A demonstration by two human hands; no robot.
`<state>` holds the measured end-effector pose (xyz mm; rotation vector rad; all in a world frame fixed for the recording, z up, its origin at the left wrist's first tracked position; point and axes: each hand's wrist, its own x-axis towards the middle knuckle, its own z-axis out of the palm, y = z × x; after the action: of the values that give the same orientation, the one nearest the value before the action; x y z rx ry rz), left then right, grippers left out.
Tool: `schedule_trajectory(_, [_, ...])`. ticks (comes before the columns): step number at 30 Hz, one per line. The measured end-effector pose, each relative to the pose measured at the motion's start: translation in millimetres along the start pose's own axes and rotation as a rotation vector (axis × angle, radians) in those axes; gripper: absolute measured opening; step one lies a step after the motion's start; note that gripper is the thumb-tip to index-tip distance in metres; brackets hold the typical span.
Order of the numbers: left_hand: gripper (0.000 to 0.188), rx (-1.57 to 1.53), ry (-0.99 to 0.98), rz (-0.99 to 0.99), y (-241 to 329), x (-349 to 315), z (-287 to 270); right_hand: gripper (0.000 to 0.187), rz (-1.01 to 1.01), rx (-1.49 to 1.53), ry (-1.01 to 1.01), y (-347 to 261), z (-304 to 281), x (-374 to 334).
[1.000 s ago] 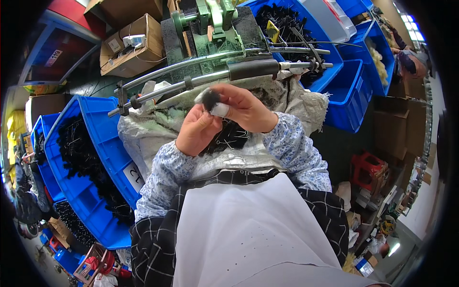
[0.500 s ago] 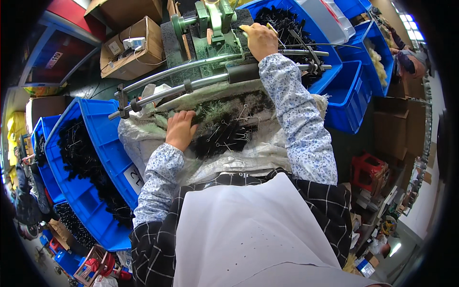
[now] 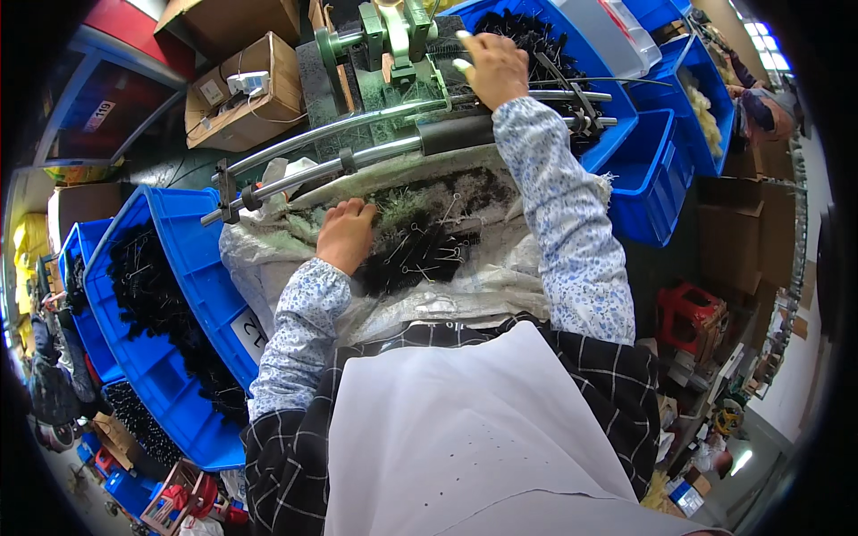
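Small black bristle brushes with looped wire handles [image 3: 420, 255] lie in a pile on a whitish woven sack [image 3: 295, 246] before me. At the pile's left edge rests my left hand [image 3: 346, 234], its fingers slightly apart on the dusty sack; the fingertips are partly hidden. Farther off, my right hand [image 3: 497, 70] is raised beside the green machine [image 3: 402, 67], thumb and forefinger spread with pale coverings on their tips. Nothing shows between them. Just behind that hand is a blue bin of black brushes [image 3: 523, 31].
Two metal rails [image 3: 340, 165] cross between me and the machine. A blue bin with black brushes [image 3: 161, 295] stands at my left. To the right are a smaller blue bin [image 3: 643, 183] and a red stool [image 3: 690, 319]. An open cardboard box [image 3: 246, 94] sits at the far left.
My right hand has shifted slightly right and its thumb and forefinger have parted. My left hand has moved a little to the right and farther from me along the sack.
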<state>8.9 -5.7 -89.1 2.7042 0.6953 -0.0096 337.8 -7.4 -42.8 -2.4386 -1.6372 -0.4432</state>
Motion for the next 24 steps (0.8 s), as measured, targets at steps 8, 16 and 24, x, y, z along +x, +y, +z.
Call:
schedule_trajectory(8, [0.02,-0.405,0.235,-0.074,-7,-14,-59,0.034,0.092,0.192,0.05,-8,11,-15])
schedule_trajectory(16, [0.017,-0.64,0.313,-0.179,-14,-28,-89,0.029,0.043,0.18,0.073,-72,8,-6])
schedule_trajectory(24, [0.021,-0.853,0.4,-0.189,-14,-27,-89,0.033,0.053,0.093,0.05,-29,6,-8])
